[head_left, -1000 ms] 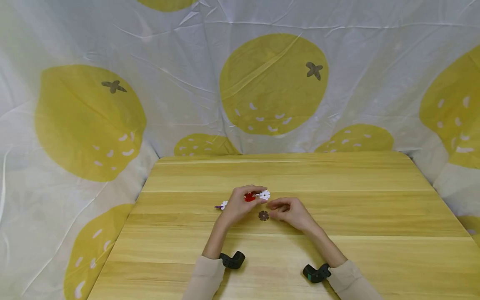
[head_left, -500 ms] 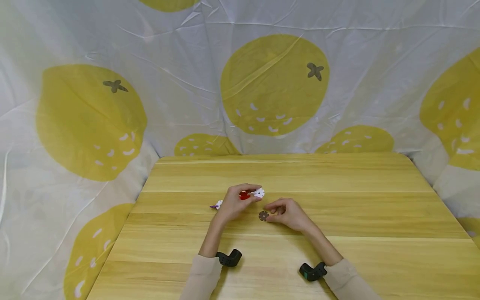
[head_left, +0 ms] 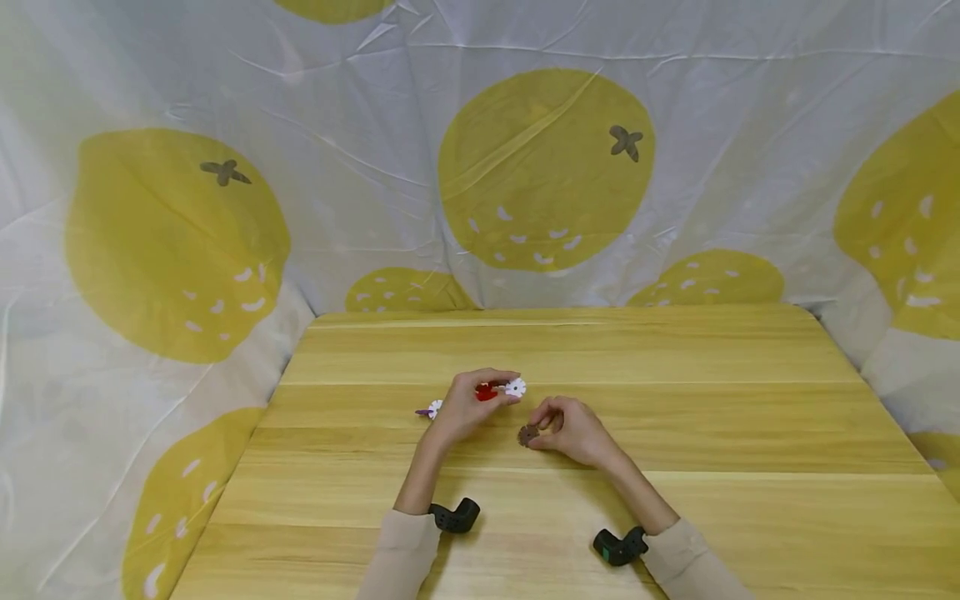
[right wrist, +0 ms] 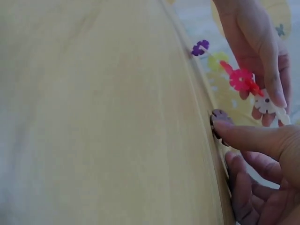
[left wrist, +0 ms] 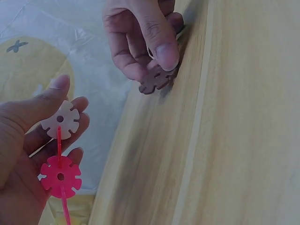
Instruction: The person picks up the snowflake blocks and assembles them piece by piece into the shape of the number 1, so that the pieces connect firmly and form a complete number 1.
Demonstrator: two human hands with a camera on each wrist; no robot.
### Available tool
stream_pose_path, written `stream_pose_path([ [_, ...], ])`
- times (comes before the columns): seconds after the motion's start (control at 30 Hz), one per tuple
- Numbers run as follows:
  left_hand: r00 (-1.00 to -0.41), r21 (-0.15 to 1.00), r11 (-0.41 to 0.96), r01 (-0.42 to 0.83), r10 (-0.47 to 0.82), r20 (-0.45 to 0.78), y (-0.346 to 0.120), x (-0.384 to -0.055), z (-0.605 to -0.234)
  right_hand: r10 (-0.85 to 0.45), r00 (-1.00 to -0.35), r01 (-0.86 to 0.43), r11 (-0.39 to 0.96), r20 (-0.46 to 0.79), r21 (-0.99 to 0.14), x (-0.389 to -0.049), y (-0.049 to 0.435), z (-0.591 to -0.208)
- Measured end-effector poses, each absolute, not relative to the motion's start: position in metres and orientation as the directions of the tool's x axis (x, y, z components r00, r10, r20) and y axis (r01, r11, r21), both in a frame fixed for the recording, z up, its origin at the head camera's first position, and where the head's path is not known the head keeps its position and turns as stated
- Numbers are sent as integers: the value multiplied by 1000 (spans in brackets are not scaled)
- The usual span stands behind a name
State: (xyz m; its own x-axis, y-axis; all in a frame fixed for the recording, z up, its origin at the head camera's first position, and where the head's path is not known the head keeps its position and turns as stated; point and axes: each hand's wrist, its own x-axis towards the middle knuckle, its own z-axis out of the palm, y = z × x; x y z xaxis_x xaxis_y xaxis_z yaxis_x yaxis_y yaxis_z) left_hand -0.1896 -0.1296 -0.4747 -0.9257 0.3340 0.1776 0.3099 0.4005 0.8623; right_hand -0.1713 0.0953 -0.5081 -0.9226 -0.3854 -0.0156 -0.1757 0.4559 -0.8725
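In the head view my left hand holds a chain of notched plastic snowflake discs above the table. A white disc at the near end sits by the thumb and fingers, with a red disc farther along; thin red pieces seen edge-on link them. A purple disc forms the chain's far end, left of the hand. My right hand pinches a brown notched disc between thumb and fingers. This disc is tilted, close to the tabletop; whether its lower edge touches the wood cannot be told.
Both hands work over the middle of a light wooden table. A lemon-print cloth hangs behind and beside it. Each wrist carries a black camera mount above the table's near part.
My right fingers have closed on the brown disc and tipped it up from lying flat. The left hand has shifted slightly left with the chain.
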Motion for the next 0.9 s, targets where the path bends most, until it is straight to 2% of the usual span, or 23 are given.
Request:
stream_pose_path([
  [0.27,-916,868,383,316,361,175,-128,-189,-475,-400,-916,-82,282,-40,-956,-175,107,-510],
  [0.57,-914,873,375,311,371,166,-125,-187,-474,-369,-929,-32,116,-13,-993,-176,112,-499],
  [0.9,-902,859,378,345,388,191,-123,-184,-472,-298,-950,-93,-6,91,-996,-175,114,-488],
])
